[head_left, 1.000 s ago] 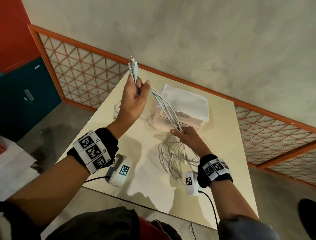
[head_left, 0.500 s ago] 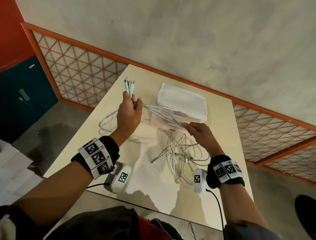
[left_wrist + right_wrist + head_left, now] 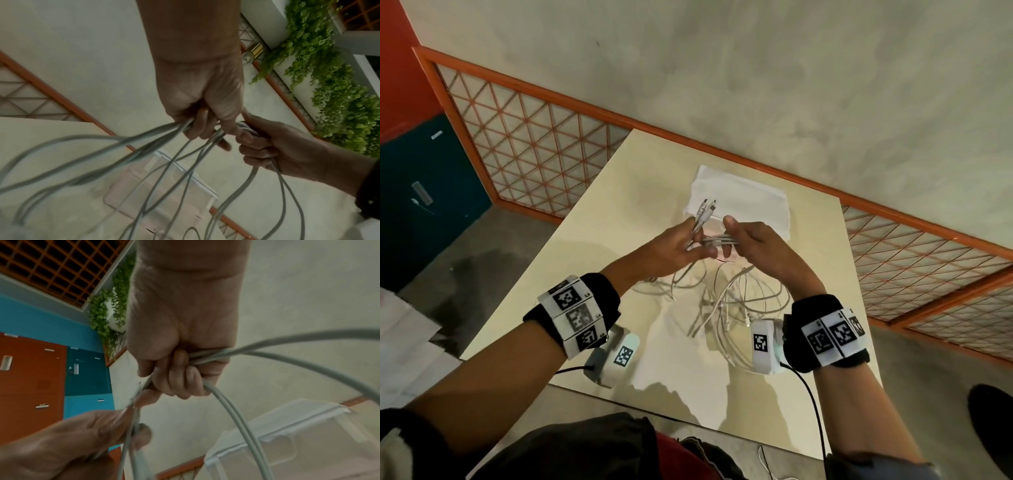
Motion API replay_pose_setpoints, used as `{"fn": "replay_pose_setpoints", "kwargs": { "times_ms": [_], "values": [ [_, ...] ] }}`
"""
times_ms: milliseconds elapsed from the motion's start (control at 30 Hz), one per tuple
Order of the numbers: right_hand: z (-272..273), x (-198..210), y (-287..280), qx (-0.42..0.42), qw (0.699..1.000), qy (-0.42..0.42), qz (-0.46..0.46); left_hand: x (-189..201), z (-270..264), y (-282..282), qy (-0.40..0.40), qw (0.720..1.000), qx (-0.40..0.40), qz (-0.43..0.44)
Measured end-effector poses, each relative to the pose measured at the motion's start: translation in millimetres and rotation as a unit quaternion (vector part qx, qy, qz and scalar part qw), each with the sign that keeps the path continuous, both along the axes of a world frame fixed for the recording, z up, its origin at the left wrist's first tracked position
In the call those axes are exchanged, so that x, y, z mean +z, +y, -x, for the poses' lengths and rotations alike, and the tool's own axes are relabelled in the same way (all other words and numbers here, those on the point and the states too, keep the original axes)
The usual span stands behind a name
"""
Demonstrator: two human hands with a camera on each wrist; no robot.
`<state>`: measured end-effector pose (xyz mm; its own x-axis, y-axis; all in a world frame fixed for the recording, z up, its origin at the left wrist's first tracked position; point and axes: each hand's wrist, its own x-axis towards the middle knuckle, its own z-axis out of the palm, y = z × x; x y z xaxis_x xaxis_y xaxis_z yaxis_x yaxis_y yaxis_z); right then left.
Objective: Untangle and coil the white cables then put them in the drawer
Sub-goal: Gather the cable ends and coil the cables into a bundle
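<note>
Beige counter (image 3: 592,274) carries a translucent plastic drawer box (image 3: 743,205) at its far side. Just in front of the box, the left hand (image 3: 674,246) pinches the white cables (image 3: 739,301) near their plugs, and the right hand (image 3: 760,246) curls around the same bundle. Loose loops lie on the counter below both hands.
</note>
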<state>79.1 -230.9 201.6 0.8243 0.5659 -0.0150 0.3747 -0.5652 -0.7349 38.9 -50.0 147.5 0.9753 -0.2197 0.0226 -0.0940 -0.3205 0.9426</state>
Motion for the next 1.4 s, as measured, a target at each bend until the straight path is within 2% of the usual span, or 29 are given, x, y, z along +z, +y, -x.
{"fn": "replay_pose_setpoints", "kwargs": {
  "times_ms": [133, 233, 400, 500, 600, 733, 833, 933, 1000, 1100, 1200, 1300, 1400],
  "values": [
    [-7, -21, -16, 0.026, 0.998, 0.043, -0.027, 11, -1, 6, -0.085, 0.994, 0.068, 0.012],
    [-9, -50, -31, -0.008, 0.992, 0.106, -0.074, 24, -1, 11, -0.163, 0.977, 0.13, 0.036],
    [-12, -74, -44, -0.05, 0.983, 0.136, -0.11, 28, -1, 14, -0.215, 0.953, 0.203, 0.061],
    [-14, -78, -51, -0.065, 0.986, 0.118, -0.102, 26, -5, 20, -0.235, 0.933, 0.263, 0.072],
    [-15, -76, -54, -0.059, 0.989, 0.11, -0.074, 23, -7, 26, -0.235, 0.925, 0.29, 0.076],
    [-15, -81, -49, -0.042, 0.985, 0.154, -0.06, 23, -4, 24, -0.25, 0.918, 0.302, 0.05],
    [-11, -87, -43, -0.054, 0.978, 0.201, 0.02, 26, -1, 27, -0.258, 0.914, 0.313, 0.025],
    [-10, -107, -48, -0.077, 0.973, 0.21, 0.059, 23, 2, 32, -0.251, 0.916, 0.313, -0.004],
    [-10, -124, -54, -0.099, 0.978, 0.162, 0.087, 20, 7, 35, -0.233, 0.923, 0.304, -0.023],
    [-8, -155, -66, -0.097, 0.975, 0.085, 0.183, 11, 12, 39, -0.196, 0.934, 0.276, -0.109],
    [3, -174, -72, -0.076, 0.965, 0.074, 0.24, -1, 16, 38, -0.143, 0.94, 0.256, -0.173],
    [11, -172, -73, -0.095, 0.97, 0.061, 0.217, -13, 17, 39, -0.074, 0.94, 0.243, -0.228],
    [3, -153, -74, -0.126, 0.978, 0.008, 0.168, -21, 18, 37, -0.03, 0.939, 0.228, -0.258]
  ]
}}
